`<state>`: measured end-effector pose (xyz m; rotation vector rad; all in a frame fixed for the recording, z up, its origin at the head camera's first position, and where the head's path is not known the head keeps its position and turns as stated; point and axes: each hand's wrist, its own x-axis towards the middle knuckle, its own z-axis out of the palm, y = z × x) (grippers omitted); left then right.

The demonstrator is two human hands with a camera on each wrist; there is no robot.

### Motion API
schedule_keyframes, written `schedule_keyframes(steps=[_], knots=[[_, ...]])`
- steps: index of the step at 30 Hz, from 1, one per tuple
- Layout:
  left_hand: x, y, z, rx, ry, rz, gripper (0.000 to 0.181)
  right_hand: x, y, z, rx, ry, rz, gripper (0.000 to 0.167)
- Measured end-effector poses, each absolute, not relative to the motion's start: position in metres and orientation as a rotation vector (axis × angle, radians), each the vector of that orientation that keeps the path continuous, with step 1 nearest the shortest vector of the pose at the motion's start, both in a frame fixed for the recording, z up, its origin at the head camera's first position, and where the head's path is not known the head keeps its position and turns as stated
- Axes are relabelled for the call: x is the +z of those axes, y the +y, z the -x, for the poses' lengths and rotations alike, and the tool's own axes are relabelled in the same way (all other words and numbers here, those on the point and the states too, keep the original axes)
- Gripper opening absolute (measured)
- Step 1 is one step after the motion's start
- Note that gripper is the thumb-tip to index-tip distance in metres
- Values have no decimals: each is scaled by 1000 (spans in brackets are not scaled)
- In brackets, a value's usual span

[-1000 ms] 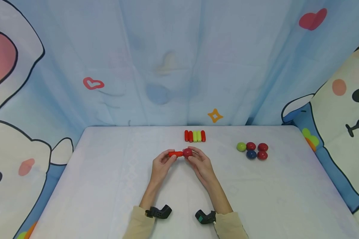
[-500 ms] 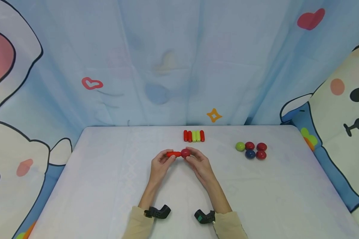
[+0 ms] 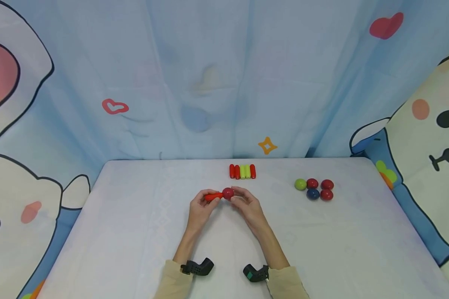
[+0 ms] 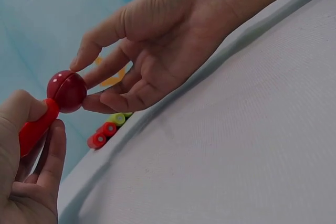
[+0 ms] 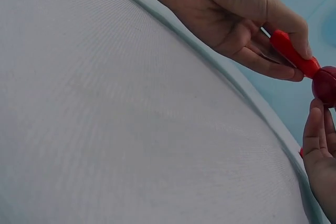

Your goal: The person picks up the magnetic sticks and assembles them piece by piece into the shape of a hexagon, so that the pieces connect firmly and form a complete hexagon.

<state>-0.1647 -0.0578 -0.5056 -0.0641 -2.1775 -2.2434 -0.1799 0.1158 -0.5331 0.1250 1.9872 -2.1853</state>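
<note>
My left hand pinches a red toy rod between thumb and fingers. A glossy dark red ball with a seam line sits at the rod's right end, touching it. My right hand holds this ball by its fingertips. Rod and ball are above the table, as the left wrist view shows with the ball against the rod's end. In the right wrist view the left thumb lies along the rod, and part of the ball is cut off by the frame edge.
Beyond the hands, a row of red and yellow-green rods lies on the white-covered table. To the right is a cluster of balls: a green one, a dark blue one and several red ones. A blue curtain hangs behind.
Both hands have shifted slightly left with the rod and ball. The rod now tilts, its left end lower than before. The row and the cluster stay in place.
</note>
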Motion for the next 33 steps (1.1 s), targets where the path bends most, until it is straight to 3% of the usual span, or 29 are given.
schedule_keyframes(steps=[10, 15, 33], knots=[[-505, -57, 162, -2102, -2339, 105, 31, -536, 116, 181, -2254, 1945, -165, 31], [-528, -59, 170, -2005, -2395, 178, 36, -535, 117, 180, -2244, 1953, -135, 28], [-535, -59, 171, -1946, -2467, 216, 41, -535, 116, 179, -2195, 2009, -122, 27]])
